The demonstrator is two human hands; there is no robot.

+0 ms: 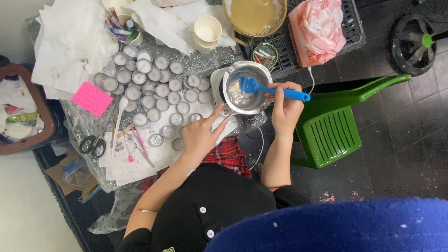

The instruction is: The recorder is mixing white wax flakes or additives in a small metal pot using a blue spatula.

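Observation:
My right hand (285, 108) grips the handle of a blue silicone spatula (270, 89), whose head rests inside a small metal melting pot (233, 79) with pale chunks in it. The pot sits on a white hot plate (216, 80). My left hand (200, 134) rests by the pot's handle, forefinger stretched toward it; whether it grips the handle I cannot tell. Left of the pot, several small round tin cups (156, 88) filled with pale wax are packed together on clear plastic sheeting.
Scissors (93, 144), a pink note pad (92, 98) and thin tools lie at the left. A paper cup (207, 31), a large bowl of tan liquid (255, 16) and pink cloth (321, 28) stand beyond. A green plastic stool (333, 133) is at the right, a brown bin (28, 112) far left.

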